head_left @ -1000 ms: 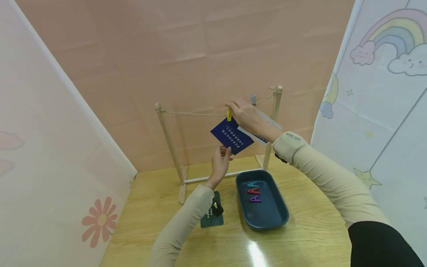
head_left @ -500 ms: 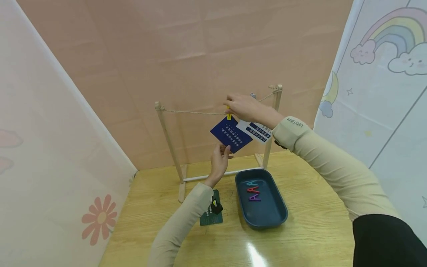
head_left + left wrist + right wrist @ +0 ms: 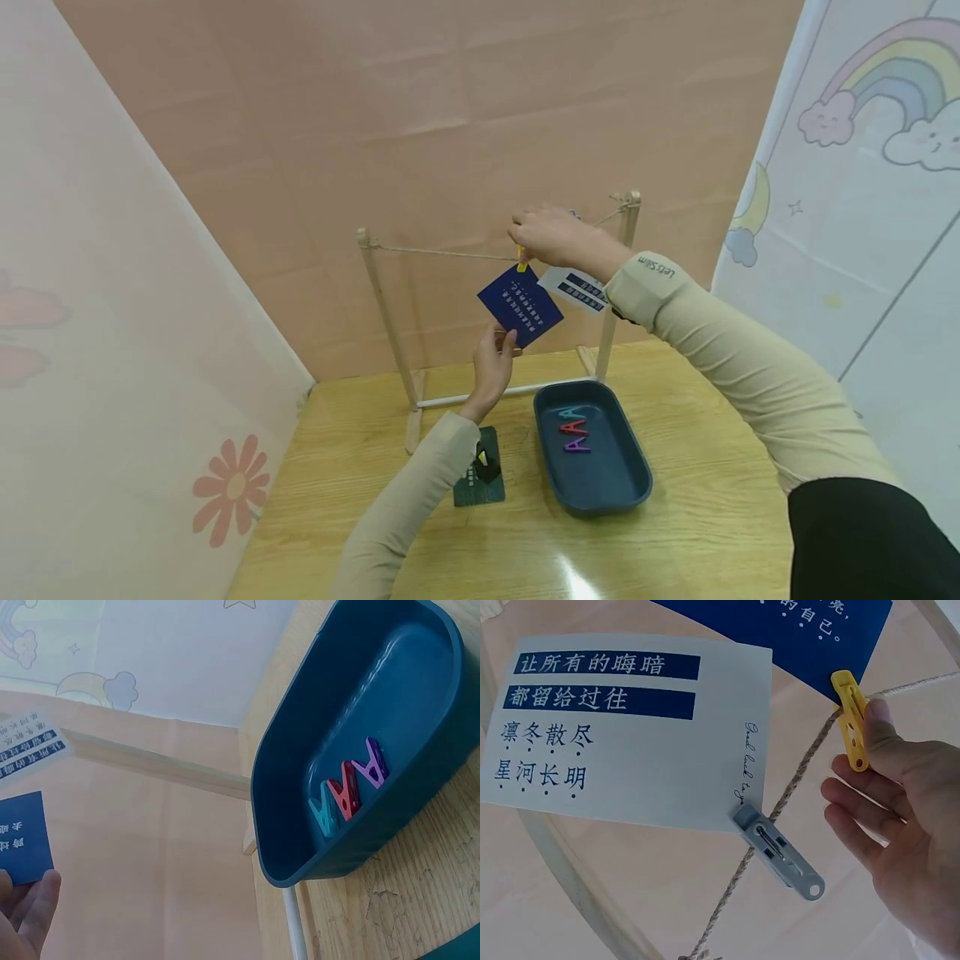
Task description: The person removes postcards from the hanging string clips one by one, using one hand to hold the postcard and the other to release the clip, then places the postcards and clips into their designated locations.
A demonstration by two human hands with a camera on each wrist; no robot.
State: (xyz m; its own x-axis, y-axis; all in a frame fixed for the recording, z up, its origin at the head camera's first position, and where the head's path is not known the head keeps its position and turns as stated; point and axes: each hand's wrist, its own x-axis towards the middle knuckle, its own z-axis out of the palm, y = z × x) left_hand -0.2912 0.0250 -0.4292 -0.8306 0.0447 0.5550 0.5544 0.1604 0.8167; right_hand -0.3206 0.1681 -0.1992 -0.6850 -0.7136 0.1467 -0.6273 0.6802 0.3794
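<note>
In the head view my left hand (image 3: 492, 371) pinches the lower corner of a dark blue card (image 3: 520, 307) with white writing. My right hand (image 3: 558, 237) holds a yellow clothespin (image 3: 851, 720) at the card's upper corner. Seen from the right wrist, the thumb lies on this pin, which sits at the rope (image 3: 810, 761) with the card's corner in its jaws. Beside it a white card (image 3: 637, 742) with blue bands hangs from the rope by a grey clothespin (image 3: 780, 851). Part of that white card is hidden by my right forearm in the head view.
A wooden frame (image 3: 390, 325) with two posts carries the rope. In front stands a dark blue tray (image 3: 637, 475) holding a teal clothespin (image 3: 324, 811), a red clothespin (image 3: 345, 791) and a purple clothespin (image 3: 373, 763). A green card (image 3: 478, 493) lies under my left wrist.
The white card has swung from a steep angle to show more of its face. My right hand has shifted slightly and now hides most of the grey clothespin; the left hand still pinches the blue card.
</note>
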